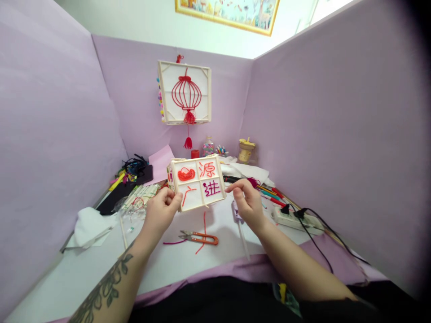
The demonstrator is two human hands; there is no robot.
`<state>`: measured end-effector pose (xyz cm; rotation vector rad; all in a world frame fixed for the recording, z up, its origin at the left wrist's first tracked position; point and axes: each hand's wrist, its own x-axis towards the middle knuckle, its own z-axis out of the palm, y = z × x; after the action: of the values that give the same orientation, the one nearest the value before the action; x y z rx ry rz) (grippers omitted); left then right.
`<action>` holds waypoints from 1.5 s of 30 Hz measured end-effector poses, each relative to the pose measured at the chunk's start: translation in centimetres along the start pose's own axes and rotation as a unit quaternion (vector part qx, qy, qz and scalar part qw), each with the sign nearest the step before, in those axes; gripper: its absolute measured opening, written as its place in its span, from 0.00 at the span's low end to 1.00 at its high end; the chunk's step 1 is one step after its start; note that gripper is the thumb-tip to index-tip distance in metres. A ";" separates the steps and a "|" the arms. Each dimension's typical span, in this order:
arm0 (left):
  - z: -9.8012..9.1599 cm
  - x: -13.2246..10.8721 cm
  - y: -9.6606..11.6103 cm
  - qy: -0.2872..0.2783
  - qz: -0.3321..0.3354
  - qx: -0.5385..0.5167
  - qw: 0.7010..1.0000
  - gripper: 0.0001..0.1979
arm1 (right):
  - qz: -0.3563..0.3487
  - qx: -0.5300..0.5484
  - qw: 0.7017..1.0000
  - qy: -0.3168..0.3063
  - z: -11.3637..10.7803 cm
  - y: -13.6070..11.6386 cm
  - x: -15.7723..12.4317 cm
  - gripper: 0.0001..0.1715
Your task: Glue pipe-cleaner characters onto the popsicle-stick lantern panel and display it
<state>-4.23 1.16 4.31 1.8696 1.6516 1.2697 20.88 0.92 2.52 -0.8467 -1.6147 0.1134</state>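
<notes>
Centrally, the small lantern box (197, 181) was held above the tabletop (175, 264), its panels bearing red yarn characters. Its 7 o'clock corner sat clenched in the left hand (161, 214); the right hand (247, 204) fingers pinched its 3 o'clock edge. Scissors (199, 237) lay at 6 o'clock, and a hanging lantern (185, 92) was at 12.

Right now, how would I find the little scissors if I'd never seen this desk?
Look at the white desk between the purple walls. Just under the small lantern box with red characters, the scissors lie flat. Only they have an orange loop handle and metal blades, unlike the red threads nearby.
</notes>
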 end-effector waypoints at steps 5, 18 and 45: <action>0.0 0.1 -0.3 0.001 0.006 0.005 1.000 0.17 | 0.043 0.006 0.996 0.084 -2.0 -0.8 -0.4 0.11; -0.6 0.6 -1.1 0.009 0.001 0.005 1.000 0.15 | 0.107 -0.029 0.992 0.056 -5.8 0.9 -7.3 0.03; -0.5 0.8 -1.2 0.011 -0.007 0.031 0.999 0.16 | 0.326 0.582 0.745 -0.030 -4.3 -3.0 -5.6 0.21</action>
<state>-5.39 2.02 4.01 1.8822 1.7319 1.2513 23.31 -6.06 0.56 -0.3313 -0.8948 1.4965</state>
